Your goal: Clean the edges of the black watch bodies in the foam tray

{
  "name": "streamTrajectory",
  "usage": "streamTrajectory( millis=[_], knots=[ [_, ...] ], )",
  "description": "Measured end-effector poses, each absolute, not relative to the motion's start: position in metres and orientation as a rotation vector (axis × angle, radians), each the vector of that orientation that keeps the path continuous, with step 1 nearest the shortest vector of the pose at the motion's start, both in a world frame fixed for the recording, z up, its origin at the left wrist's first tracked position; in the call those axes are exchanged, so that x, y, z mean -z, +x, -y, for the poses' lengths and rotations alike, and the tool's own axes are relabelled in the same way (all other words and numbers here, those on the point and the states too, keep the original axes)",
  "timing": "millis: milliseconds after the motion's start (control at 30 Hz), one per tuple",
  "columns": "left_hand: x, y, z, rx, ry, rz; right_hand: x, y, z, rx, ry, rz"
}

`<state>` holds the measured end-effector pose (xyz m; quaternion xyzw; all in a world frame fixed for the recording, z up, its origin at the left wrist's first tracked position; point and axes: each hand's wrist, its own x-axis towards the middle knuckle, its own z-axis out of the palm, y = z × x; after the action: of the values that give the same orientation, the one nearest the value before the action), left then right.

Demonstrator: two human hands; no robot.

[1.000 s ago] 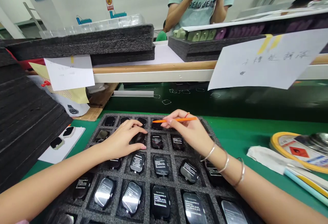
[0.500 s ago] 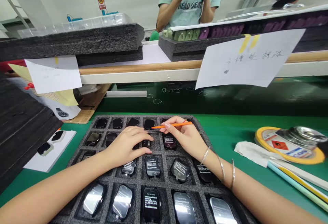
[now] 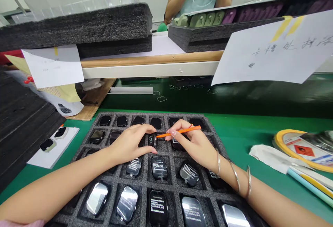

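A dark foam tray [image 3: 166, 156] holds rows of square smartwatch bodies without straps, several with white text on their screens. My left hand [image 3: 132, 140] grips one smartwatch [image 3: 152, 140] between thumb and fingers. That watch stands tilted on its side in its compartment. In my right hand [image 3: 188, 142] is a thin orange plastic stick [image 3: 182, 131], pinched between thumb and fingers. Its pointed tip is at the right side of the gripped watch; whether it touches I cannot tell. Below, a text-lit watch [image 3: 159, 167] lies in its own compartment.
Two watches rest on a white box [image 3: 53, 149] at the left. On the right lie a roll of yellow tape [image 3: 299, 147], a white cloth [image 3: 267, 157] and pens. A shelf edge [image 3: 151, 71] with hanging paper crosses ahead; a person stands behind it.
The view has shifted slightly. My left fingers have opened wider around the watch, which now shows its side. The orange stick's tip has moved down from the upper row to beside it.
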<state>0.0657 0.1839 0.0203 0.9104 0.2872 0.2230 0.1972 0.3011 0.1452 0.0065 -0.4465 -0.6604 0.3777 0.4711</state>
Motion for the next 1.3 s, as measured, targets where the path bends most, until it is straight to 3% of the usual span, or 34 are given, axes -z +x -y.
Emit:
streamTrajectory(
  millis=[600, 1033, 1300],
  knots=[
    [-0.018, 0.065, -0.185, -0.621, 2.579, -0.784, -0.012, 0.303, -0.144, -0.856, -1.100, 1.667],
    [-0.027, 0.066, -0.184, -0.601, 2.342, -0.865, 0.002, 0.359, -0.131, -0.823, -1.152, 1.179],
    [-0.041, 0.117, -0.187, -0.442, 2.569, -0.678, 0.004, 0.357, -0.134, -0.860, -1.115, 1.102]
  ],
)
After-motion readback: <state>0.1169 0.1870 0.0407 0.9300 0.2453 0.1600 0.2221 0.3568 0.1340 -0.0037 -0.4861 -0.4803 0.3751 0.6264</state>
